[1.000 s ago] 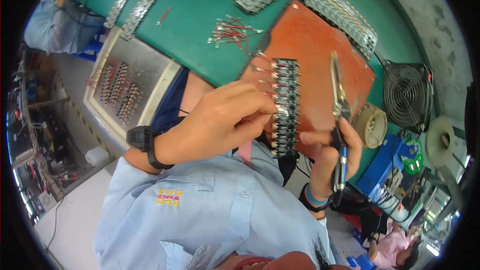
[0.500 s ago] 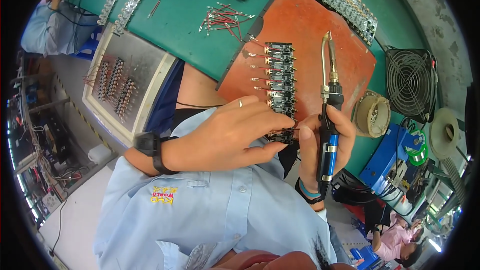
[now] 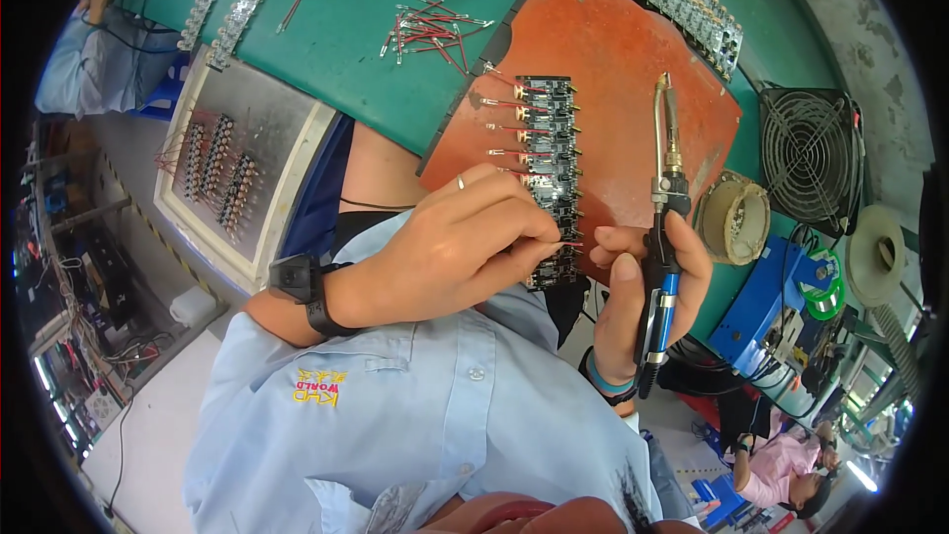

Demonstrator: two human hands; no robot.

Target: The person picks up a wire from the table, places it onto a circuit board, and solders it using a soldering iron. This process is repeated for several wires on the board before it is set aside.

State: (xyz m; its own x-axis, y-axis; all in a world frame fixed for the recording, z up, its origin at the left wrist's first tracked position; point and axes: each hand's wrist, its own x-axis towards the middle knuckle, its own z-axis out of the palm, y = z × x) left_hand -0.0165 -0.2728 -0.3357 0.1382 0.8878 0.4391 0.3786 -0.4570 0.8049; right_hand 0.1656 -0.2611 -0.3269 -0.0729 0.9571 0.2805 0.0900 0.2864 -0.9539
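My left hand [image 3: 474, 242] is closed in a pinch over the lower part of a black circuit board strip [image 3: 549, 129]. A short red wire [image 3: 570, 243] sticks out to the right from between its fingertips. Along the strip's left edge several red wires with small bright ends stand out sideways. My right hand [image 3: 633, 297] grips a soldering iron [image 3: 664, 277] with a blue and black handle, its tip pointing up and away over the orange mat [image 3: 633, 49]. The thumb and a finger of this hand are apart, near the strip's right side.
A pile of red wires [image 3: 430, 32] lies on the green table beyond the mat. More board strips [image 3: 682, 5] lie at the back. On the right stand a round tip-cleaning pot [image 3: 736, 218], a fan [image 3: 811, 153] and a blue device [image 3: 756, 307]. A framed tray [image 3: 247, 178] holds finished-looking strips.
My right hand, with the soldering iron, has drawn slightly right and away from the left fingertips. My left thumb has closed against its fingers, and the red wire now shows there.
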